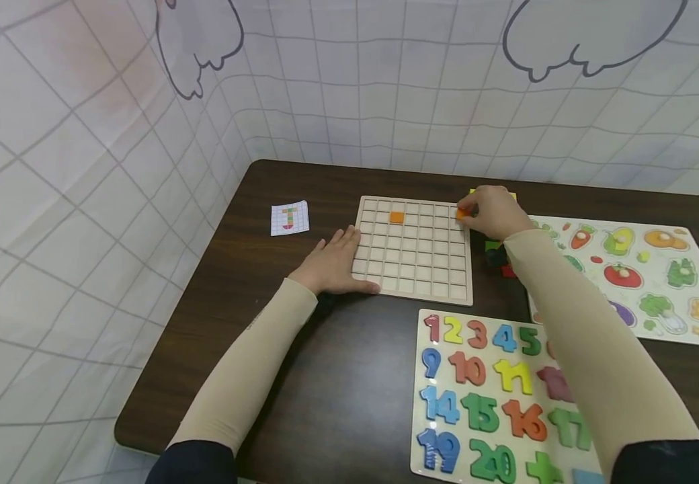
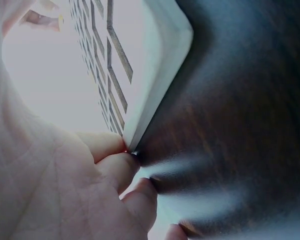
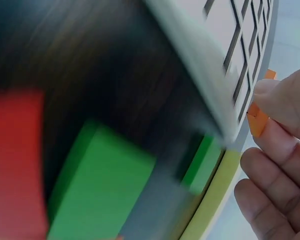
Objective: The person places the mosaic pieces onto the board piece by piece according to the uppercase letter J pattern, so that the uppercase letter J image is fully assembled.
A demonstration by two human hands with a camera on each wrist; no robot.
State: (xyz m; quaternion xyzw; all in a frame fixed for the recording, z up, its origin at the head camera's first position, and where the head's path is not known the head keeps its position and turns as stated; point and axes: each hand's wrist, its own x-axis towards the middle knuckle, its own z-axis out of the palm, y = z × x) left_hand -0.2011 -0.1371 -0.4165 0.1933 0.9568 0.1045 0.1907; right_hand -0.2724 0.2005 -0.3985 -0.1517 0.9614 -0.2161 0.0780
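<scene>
White grid-print fabric walls the far and left sides of the dark wood-grain table. White rectangular board with fruit and vegetable pictures sits at right, long axis left-right; right forearm crosses its near-left part. Cream number-puzzle board with coloured raised digits is at the near side, same forearm over its right part.

Pale wooden square-grid board lies flat mid-table, beyond the number board. Roughly square, no clear long axis; far edge runs nearly parallel to the table's far edge.

Left hand: fingers spread, straight, at the grid board's left edge, thumb along its near-left corner. Right hand: thumb and fingertips pinch a small orange piece at the grid board's far-right corner. Contact with the board: can't tell. Right wrist view: visible orange runs steeply, lower end leaning left; thumb covers the middle, so true long axis unclear.

White paper card with a small coloured figure is flat, left of the grid board. Loose green block and red block sit off its right edge, under the right hand and forearm. Orange square tile sits in its second row from the far edge.
</scene>
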